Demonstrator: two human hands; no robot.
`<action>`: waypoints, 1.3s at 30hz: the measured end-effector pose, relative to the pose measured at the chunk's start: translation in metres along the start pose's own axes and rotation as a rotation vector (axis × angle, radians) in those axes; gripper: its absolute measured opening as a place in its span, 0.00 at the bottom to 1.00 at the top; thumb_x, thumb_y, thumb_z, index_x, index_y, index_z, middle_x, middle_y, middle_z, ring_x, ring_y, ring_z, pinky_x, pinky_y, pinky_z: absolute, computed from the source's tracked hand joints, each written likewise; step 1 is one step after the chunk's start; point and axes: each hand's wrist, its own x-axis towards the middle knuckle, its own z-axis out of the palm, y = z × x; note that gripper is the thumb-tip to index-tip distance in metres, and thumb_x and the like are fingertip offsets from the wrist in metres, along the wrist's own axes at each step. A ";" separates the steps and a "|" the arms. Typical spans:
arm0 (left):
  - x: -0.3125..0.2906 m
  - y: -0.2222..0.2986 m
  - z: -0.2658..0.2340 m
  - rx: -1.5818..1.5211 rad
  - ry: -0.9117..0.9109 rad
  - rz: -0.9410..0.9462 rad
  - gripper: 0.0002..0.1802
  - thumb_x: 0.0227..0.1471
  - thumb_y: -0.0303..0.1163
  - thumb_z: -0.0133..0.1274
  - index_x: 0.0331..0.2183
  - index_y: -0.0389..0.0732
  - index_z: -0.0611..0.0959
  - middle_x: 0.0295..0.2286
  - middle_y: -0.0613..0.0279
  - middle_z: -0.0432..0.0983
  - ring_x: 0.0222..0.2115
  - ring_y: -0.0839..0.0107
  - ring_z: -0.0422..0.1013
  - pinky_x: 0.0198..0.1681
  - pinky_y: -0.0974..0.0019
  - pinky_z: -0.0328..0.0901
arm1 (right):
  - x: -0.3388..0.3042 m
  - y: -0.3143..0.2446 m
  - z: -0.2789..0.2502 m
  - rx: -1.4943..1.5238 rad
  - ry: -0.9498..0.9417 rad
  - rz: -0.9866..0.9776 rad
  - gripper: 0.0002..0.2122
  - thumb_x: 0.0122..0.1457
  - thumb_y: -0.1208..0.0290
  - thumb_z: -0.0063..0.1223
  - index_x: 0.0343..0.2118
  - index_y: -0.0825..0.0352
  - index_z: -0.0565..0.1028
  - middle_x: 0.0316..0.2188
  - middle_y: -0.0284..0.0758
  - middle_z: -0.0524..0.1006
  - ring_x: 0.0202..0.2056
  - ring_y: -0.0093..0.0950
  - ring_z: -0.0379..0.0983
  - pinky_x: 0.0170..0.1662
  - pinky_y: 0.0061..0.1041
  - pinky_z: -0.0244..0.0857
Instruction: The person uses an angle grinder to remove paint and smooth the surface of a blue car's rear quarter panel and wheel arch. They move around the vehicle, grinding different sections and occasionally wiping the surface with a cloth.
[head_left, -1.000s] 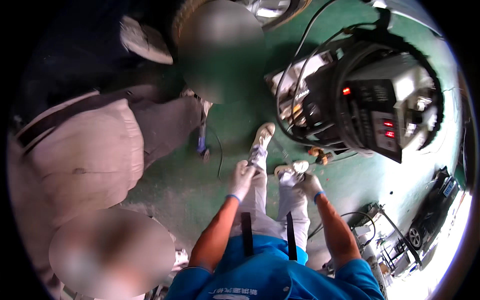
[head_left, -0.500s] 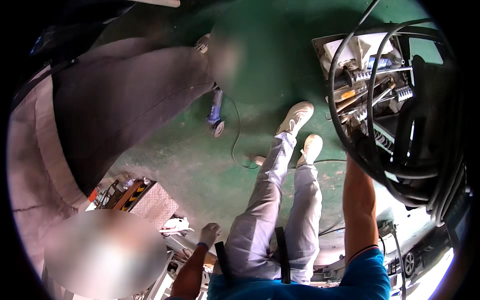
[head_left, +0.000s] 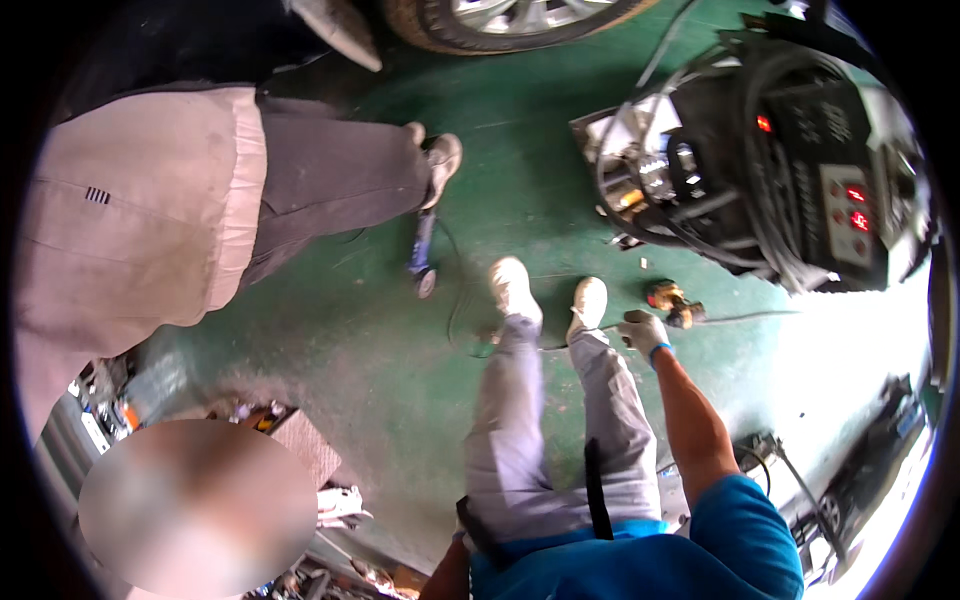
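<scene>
My right hand (head_left: 643,330), in a pale work glove, hangs beside my right shoe with its fingers curled in. Whether anything small is inside them is hidden. Just beyond it a yellow-and-black cordless drill (head_left: 682,304) with a red part appears to lie on the green floor. A thin cable (head_left: 745,319) runs along the floor past that hand. Only a sliver of my left hand (head_left: 461,520) shows at my left hip, and its fingers are hidden.
At the right stands a black machine (head_left: 800,190) with red lit displays, looped cables and an open tool tray (head_left: 590,130). Another person (head_left: 150,200) is close on the left, by a blue angle grinder (head_left: 421,250). A car wheel (head_left: 520,20) appears at the far edge.
My right hand has come out of the tool tray and back beside my leg. My left hand has drawn back to my hip. The view has shifted, bringing the car wheel and drill into sight.
</scene>
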 end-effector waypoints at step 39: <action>0.148 -0.040 -0.176 -0.070 0.689 0.310 0.18 0.57 0.32 0.60 0.48 0.38 0.83 0.42 0.48 0.80 0.42 0.47 0.77 0.45 0.49 0.71 | 0.325 -0.177 0.565 -2.214 -0.165 -1.224 0.19 0.45 0.71 0.64 0.43 0.56 0.78 0.43 0.31 0.78 0.51 0.35 0.75 0.54 0.36 0.67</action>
